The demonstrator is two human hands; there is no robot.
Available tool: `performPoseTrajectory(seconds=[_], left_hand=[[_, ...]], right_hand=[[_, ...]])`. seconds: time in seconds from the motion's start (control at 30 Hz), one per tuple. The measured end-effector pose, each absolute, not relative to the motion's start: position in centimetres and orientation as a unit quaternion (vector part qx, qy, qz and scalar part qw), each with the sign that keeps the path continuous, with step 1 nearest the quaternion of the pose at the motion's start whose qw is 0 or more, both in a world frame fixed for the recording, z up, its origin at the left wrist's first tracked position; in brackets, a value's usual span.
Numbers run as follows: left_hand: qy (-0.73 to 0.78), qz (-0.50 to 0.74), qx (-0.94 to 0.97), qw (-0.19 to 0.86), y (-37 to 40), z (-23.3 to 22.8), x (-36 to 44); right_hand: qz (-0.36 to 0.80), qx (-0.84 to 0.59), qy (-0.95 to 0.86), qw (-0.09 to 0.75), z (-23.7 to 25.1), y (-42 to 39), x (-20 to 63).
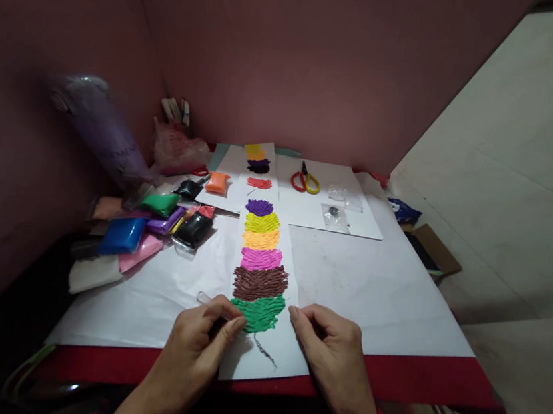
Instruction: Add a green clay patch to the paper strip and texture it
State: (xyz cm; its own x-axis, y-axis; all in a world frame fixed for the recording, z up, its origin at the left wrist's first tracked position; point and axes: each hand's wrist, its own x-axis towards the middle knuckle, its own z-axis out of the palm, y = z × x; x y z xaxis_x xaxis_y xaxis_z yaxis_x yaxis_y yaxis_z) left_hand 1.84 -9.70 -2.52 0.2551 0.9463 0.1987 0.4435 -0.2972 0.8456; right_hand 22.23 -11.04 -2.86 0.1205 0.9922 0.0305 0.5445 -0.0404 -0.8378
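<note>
A long white paper strip lies in front of me with a feather- or leaf-like shape on it. Bands of coloured clay strands fill the shape: purple, yellow, orange, pink, a brown band and, nearest me, a green band. Below the green runs a dark drawn stem. My left hand is closed around a thin clear plastic stick, its fingertips at the green band's left edge. My right hand is pinched at the strip's right edge beside the green; what lies between its fingertips is hidden.
Several clay packets, among them a blue packet and a black packet, are heaped at left. Red-and-yellow-handled scissors and small clear bags rest on white sheets at the back. A purple wrapped roll leans at left.
</note>
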Motion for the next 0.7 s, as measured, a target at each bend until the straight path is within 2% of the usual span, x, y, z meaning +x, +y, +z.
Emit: performPoseTrajectory(seconds=[0.23,0.47,0.7], left_hand=[[0.480,0.356,0.730,0.332,-9.55,-2.46,1.93],[0.484,0.353,0.758,0.257,-9.90,-2.98,1.93],[0.485,0.337,0.771,0.238,-9.74,-2.54,1.56]], right_hand=[[0.304,-0.653,-0.589,0.367,-2.96,-11.02,22.21],[0.300,-0.653,-0.590,0.367,-2.90,-10.88,22.20],[0.301,-0.653,-0.590,0.367,-2.88,-10.98,22.16]])
